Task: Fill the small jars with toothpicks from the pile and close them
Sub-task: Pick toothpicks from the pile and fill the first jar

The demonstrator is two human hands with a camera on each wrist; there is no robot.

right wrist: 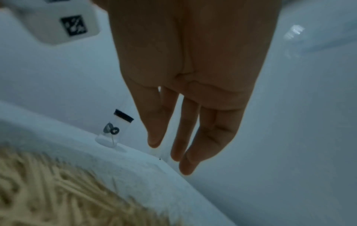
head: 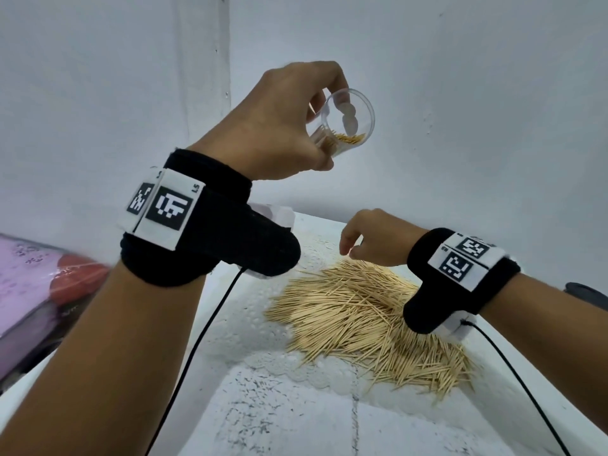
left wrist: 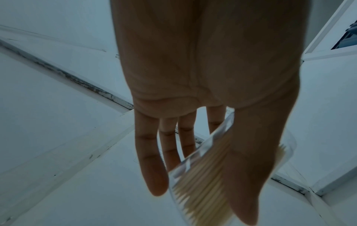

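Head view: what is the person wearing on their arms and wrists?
Bare forearms, no sleeves. Each wrist carries a black fabric band with white tags printed with black square codes, and a thin black cable trailing from each.

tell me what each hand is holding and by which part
The left hand grips the clear jar by its side wall, thumb opposite the fingers. The right hand holds nothing, above the toothpick pile.

Home corner: white walls (head: 460, 93), bedding (head: 29, 281).
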